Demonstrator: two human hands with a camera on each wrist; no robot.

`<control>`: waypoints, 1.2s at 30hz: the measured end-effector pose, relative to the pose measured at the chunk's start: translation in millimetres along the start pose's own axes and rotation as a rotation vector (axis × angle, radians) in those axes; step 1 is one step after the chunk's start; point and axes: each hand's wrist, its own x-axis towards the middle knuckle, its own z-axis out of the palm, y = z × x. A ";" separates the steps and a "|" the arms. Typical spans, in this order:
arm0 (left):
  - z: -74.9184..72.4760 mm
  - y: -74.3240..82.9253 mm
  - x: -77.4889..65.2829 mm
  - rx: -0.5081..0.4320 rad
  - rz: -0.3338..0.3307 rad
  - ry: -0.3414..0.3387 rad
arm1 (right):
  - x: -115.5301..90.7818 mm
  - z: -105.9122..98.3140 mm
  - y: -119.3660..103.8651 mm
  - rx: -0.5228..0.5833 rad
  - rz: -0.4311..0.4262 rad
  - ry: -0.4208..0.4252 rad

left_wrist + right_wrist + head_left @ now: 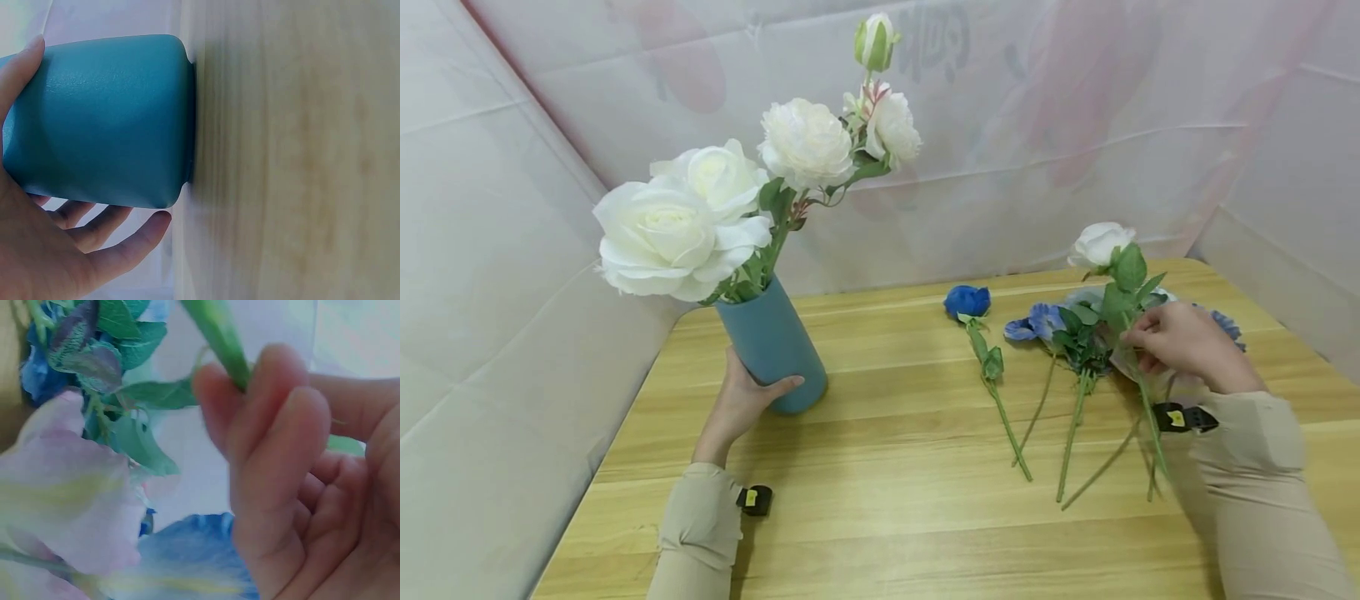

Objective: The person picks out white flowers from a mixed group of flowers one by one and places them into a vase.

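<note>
A blue-teal vase (771, 346) stands on the table at the left, holding several white flowers (808, 143) and a white bud. My left hand (741, 400) grips its lower part, thumb across the front and the other fingers along the far side; the left wrist view shows the vase base (189, 125) at the tabletop. Over the flowers at the right, my right hand (1180, 346) pinches the stem of a white rose (1102, 245) between thumb and fingers. The rose's head points up, its stem slanting down toward the table. In the right wrist view the green stem (222, 344) passes between the fingertips.
A blue flower (967, 302) with a leafy stem lies right of the table's middle. Beside it are purple-blue flowers (1045, 321), green leaves (1078, 342) and several bare stems. A pale pink flower (69, 494) lies under my right hand. Cloth walls (985, 200) enclose the table.
</note>
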 end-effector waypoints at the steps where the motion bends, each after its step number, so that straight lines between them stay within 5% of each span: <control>1: 0.0 -0.1 -0.1 -0.002 -0.001 0.000 | -1.1 -1.3 -0.3 0.010 0.006 0.021; 18: -1.6 -0.6 -1.7 0.002 -0.018 0.002 | -12.4 -14.1 8.5 0.105 -0.005 0.245; 36: 0.5 -0.8 1.5 -0.010 -0.012 -0.004 | -20.0 -24.2 19.8 0.043 0.013 0.464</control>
